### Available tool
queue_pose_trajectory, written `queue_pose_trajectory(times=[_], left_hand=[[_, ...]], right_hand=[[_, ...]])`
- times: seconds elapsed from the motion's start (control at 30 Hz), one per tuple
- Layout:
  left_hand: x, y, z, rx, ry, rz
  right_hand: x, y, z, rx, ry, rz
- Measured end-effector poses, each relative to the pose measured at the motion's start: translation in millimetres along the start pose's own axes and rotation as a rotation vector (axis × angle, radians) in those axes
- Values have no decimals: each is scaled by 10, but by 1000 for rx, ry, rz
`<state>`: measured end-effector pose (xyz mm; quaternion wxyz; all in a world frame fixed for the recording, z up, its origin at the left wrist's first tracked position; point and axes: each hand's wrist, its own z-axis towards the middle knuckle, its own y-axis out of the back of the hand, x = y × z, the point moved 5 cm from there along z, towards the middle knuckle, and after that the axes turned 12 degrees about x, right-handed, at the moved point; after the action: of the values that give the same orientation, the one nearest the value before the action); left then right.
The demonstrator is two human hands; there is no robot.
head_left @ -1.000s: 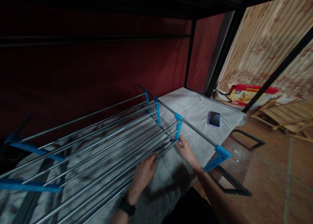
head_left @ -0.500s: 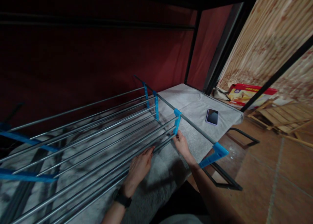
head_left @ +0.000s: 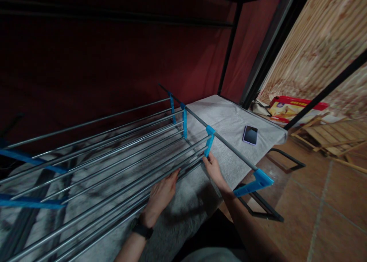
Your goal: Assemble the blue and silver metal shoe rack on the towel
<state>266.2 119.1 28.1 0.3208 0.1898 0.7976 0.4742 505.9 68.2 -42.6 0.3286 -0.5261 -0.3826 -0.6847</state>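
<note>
A clothes drying rack with several metal rods [head_left: 126,163] and blue plastic brackets lies across a grey cloth. My left hand [head_left: 163,193], with a dark watch on its wrist, is closed around one of the near rods; its fingertips are partly hidden behind the rod. At the rods' right end, my right hand [head_left: 213,171] pinches the lower part of a blue bracket [head_left: 209,140] where the lowest rod meets it. Several rods fit into this bracket, which hangs from a grey crossbar [head_left: 232,148]. Another blue corner piece [head_left: 259,182] sits at the crossbar's near end.
A phone [head_left: 250,135] lies on the grey cloth [head_left: 220,107] to the right. Black frame posts [head_left: 230,50] and a dark red curtain [head_left: 114,67] stand behind. On the tiled floor are a red and yellow box [head_left: 292,108] and a folded wooden piece [head_left: 335,134].
The view has shifted slightly. Both hands keep nearly the same places on the rack, and the rods and bracket show no clear movement between them.
</note>
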Motion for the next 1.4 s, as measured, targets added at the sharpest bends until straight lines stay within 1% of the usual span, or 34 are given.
queue_pose_trajectory(times=[0.23,0.43,0.63,0.8,0.97,1.13,1.27,1.4], left_hand=[[12,-9,3,-29,-37,-11],[35,-35,32,-32,-86,-12],[74,-61,51,-77,-115,-16],[74,-41,55,-37,-103,-44],[79,-35,69,38,-77,-99],[94,-58,74,42,-70,-57],[75,-45,39,7,-87,-29],[-43,-7,-65,-69,-129,40]], right_hand=[[-8,-12,-19,-33,-10,-39],[-2,-13,-39,-50,-31,-131],[-1,-27,-44,-75,-47,-199],[20,-32,-59,-80,-52,-261],[34,-38,-72,-61,-67,-273],[60,-45,-77,-63,-57,-254],[57,-49,-78,-65,-48,-257],[35,-31,-104,-60,-56,-245]])
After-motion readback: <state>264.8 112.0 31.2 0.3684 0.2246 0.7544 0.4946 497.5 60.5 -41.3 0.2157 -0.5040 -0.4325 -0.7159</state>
